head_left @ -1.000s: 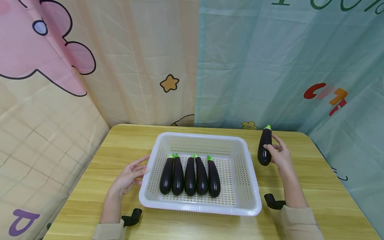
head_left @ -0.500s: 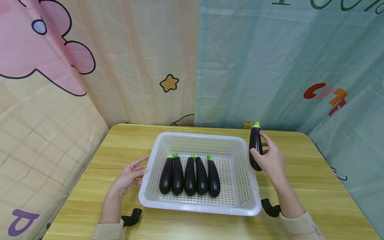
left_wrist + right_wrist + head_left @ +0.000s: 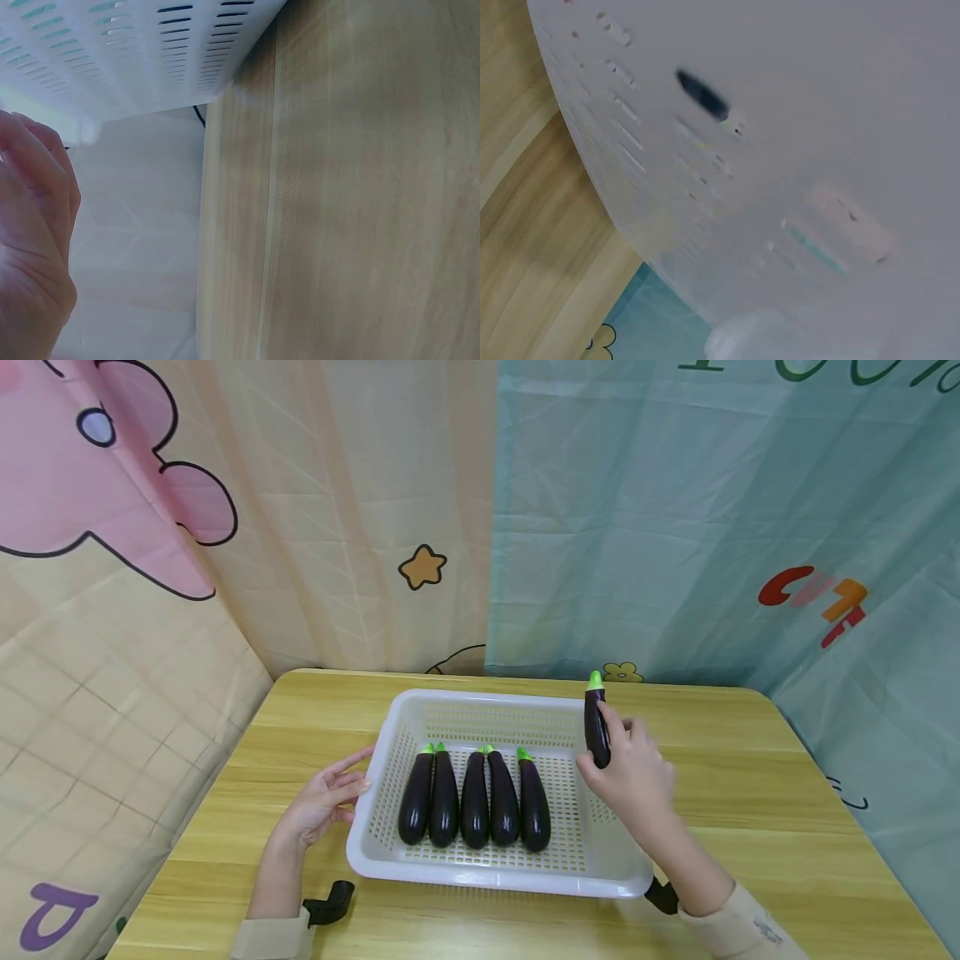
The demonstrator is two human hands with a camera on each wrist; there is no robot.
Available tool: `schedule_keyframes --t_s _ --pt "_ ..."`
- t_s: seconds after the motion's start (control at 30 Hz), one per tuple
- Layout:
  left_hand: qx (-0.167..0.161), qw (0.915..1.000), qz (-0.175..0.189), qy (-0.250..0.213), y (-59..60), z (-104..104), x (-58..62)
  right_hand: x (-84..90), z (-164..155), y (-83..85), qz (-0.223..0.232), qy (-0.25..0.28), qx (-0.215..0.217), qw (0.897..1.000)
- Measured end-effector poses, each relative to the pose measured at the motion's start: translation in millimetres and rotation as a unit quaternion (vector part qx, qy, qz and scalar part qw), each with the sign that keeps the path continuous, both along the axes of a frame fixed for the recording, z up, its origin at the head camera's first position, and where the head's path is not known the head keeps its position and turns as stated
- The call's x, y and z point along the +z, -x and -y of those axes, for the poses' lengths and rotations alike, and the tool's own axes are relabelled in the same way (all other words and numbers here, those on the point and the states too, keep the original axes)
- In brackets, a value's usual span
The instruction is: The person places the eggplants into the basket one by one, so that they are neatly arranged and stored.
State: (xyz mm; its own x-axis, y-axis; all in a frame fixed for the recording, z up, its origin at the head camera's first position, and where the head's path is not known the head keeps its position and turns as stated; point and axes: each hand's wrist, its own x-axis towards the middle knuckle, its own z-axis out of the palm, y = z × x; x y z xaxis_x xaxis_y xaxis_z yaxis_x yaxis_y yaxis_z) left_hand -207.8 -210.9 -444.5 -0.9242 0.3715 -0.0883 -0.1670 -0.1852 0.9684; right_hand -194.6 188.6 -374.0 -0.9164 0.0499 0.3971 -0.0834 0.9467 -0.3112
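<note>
A glossy dark eggplant [image 3: 597, 727] with a green tip stands nearly upright in my right hand [image 3: 633, 772]. That hand grips it from the right, over the right side of a white perforated plastic basket [image 3: 495, 881]. Inside the basket, several more eggplants [image 3: 475, 802] lie side by side, stems toward the back. At the basket's left rim, my left hand [image 3: 322, 806] touches the side with extended, relaxed fingers. Its hand [image 3: 34, 225] shows at the left edge of the left wrist view, under the basket wall [image 3: 150, 60]. In the right wrist view the blurred basket wall [image 3: 705, 187] fills most of the frame.
The basket stands on a wooden table [image 3: 750, 810] with rounded far corners. Printed curtains [image 3: 360, 527] hang behind and beside the table. A black wrist mount [image 3: 330, 903] sticks out by the left sleeve. The basket's right part has bare floor beside the eggplants.
My right hand has carried its eggplant leftward, from above the table right of the basket to over the basket's right side. The left hand and the other eggplants have stayed put.
</note>
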Motion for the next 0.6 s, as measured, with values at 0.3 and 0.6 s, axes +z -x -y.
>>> schedule_keyframes --t_s 0.3,0.6 --pt "0.001 1.0 -0.001 0.006 -0.1 0.4 0.2 -16.8 18.6 -0.3 0.029 -0.086 0.025 0.996" --pt "0.007 0.9999 0.007 0.01 0.4 -0.3 -0.3 -35.8 29.5 0.1 0.063 -0.138 0.045 0.987"
